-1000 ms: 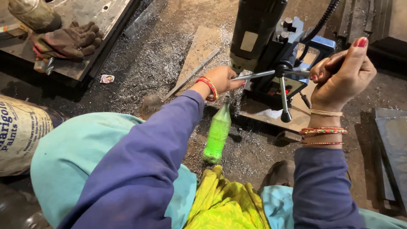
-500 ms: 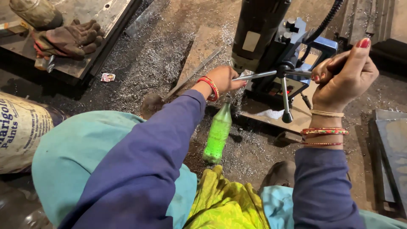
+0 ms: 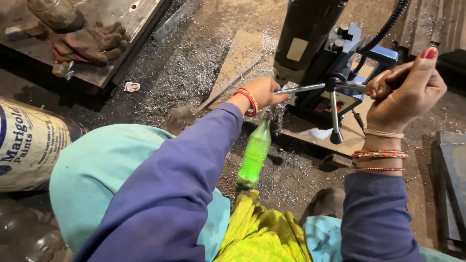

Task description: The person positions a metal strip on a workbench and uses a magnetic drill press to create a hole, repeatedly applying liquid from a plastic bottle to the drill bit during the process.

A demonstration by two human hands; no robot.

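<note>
A black and blue magnetic drill [image 3: 310, 43] stands on a metal plate [image 3: 318, 138] on the floor. My right hand [image 3: 405, 94] is closed around one spoke of its feed handle [image 3: 332, 87]. My left hand [image 3: 264, 92] reaches to the lower end of the drill body, fingers together near the bit. A green plastic bottle [image 3: 255, 155] stands right under that hand, its dark cap just below the palm. Whether the left hand holds anything is hidden.
Metal shavings cover the floor around the drill. Brown work gloves [image 3: 90, 43] lie on a steel plate [image 3: 131, 19] at the upper left. A paint bucket [image 3: 26, 145] lies at the left. Dark steel plates [image 3: 454, 174] lie at the right. A flat steel strip [image 3: 233, 80] is beside my left hand.
Both hands stay where they were on the drill. The feed handle and my right hand have shifted only slightly to the right in the view.
</note>
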